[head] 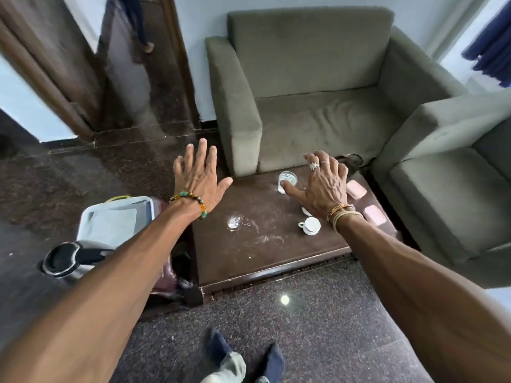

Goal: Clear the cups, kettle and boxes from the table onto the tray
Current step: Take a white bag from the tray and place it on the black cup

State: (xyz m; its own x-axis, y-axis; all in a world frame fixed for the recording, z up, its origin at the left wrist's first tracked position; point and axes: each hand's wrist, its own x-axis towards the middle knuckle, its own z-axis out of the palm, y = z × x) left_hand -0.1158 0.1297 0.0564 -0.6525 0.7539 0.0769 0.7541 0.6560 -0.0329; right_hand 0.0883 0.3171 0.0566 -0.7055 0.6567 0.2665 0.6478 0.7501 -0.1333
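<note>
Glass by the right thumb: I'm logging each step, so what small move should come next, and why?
Probably curl the right hand round the glass and lift it. The thumb tip is at the glass, the hand is open and holds nothing, and the tray at left has bare room.

An olive-green armchair (318, 78) fills the frame from 12 to 2 o'clock, its seat cushion creased and its back set against a pale wall (199, 17). A second armchair (456, 189) in the same fabric stands at 3 o'clock, at a right angle to the first. A blue curtain (492, 42) hangs in the far 1 o'clock corner. At 11 o'clock a dark wooden door frame (177, 64) opens on a passage where another person's leg (141, 23) shows. The speckled stone floor (345, 327) catches a bright spot of light (284, 299) at 6 o'clock, just above two feet in dark socks (219, 346).
</note>
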